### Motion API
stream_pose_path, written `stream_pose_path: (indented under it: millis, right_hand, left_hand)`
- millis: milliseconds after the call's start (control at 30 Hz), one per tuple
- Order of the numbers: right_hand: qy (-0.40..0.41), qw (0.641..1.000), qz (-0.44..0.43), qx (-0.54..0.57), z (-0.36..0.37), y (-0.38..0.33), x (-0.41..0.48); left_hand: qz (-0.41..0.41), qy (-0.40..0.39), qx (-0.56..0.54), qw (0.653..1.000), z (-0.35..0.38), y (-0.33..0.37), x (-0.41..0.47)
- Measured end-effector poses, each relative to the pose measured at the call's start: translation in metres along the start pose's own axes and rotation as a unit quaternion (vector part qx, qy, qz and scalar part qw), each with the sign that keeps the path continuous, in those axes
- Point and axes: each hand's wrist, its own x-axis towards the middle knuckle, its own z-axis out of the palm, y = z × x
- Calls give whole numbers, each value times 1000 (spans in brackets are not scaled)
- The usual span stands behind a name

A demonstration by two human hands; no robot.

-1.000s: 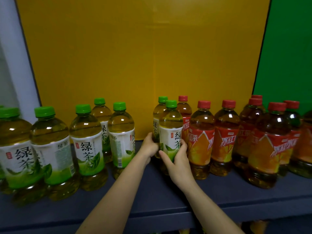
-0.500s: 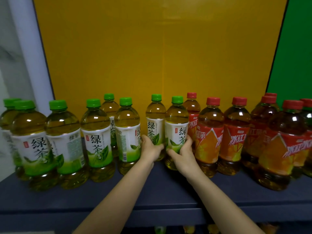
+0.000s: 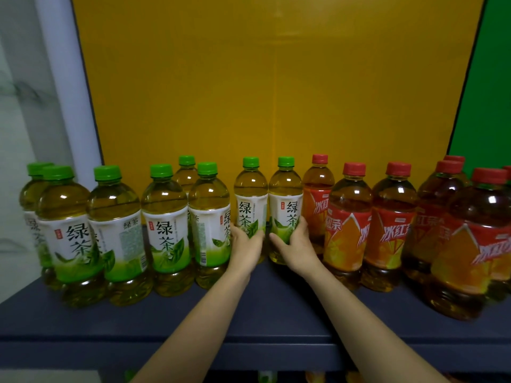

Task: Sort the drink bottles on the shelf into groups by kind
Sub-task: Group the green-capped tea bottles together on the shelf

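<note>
**Two hands, one green tea bottle each, at the green/red seam**

Left hand (image 3: 246, 244) has its fingers curled round the lower label of the left green bottle (image 3: 250, 194). Right hand (image 3: 296, 246) is wrapped the same way round the right green bottle (image 3: 284, 194). Both bottles stand upright, side by side, toward the back of the shelf (image 3: 276, 313).

The nearest red bottle (image 3: 318, 194) is just beside the right hand's knuckles. There's a small gap on the left before the green group (image 3: 164, 217). The red group (image 3: 392, 217) fills the right side.

My read: the sort is nearly done, and this pair needs closing up to the greens.
- Keep the grip low.
- Slide the bases along the shelf, don't lift.
- Move both bottles together.
- Watch the red bottle when pulling the right hand out.
</note>
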Motion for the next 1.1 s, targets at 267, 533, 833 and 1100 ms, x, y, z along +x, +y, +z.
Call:
stream_pose_path:
  millis: [267,533,833,1100]
  right_hand:
    - [31,996,-29,-81,10,9,1]
    - [51,994,-37,-87,16,12,4]
    - [1,998,-37,-56,5,2,-9]
    - [-80,989,-98,74,0,-31,-43]
  left_hand:
    - [58,27,73,995,3,-8,6]
    - [65,51,115,990,5,-14,10]
    - [34,-11,103,994,-2,0,-13]
    - [23,-187,-13,982,-83,6,-90]
